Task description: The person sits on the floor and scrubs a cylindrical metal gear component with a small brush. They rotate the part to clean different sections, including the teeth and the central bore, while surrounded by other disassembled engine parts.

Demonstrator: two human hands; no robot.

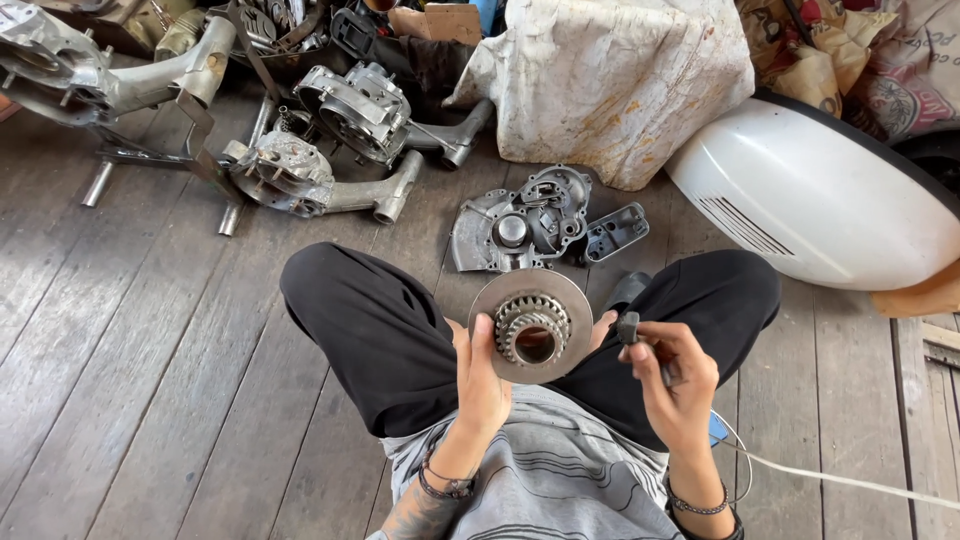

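I sit cross-legged on a wooden floor. My left hand point(480, 375) holds up a round metal disc point(532, 325) with a toothed gear ring and a hollow hub at its middle, its face turned toward me. My right hand point(672, 375) is just right of the disc, fingers closed on a small dark tool or part point(628, 327) whose tip points up near the disc's edge. It is too small to name exactly. Both hands hover over my lap, between my knees in black trousers.
A grey engine case half point(520, 225) and a small dark cover point(617, 230) lie ahead of my knees. More engine casings point(300, 175) and metal stands lie at the far left. A white scooter side panel point(810, 200) sits right, a cloth-covered bundle point(610, 80) behind. A white cable point(850, 480) trails right.
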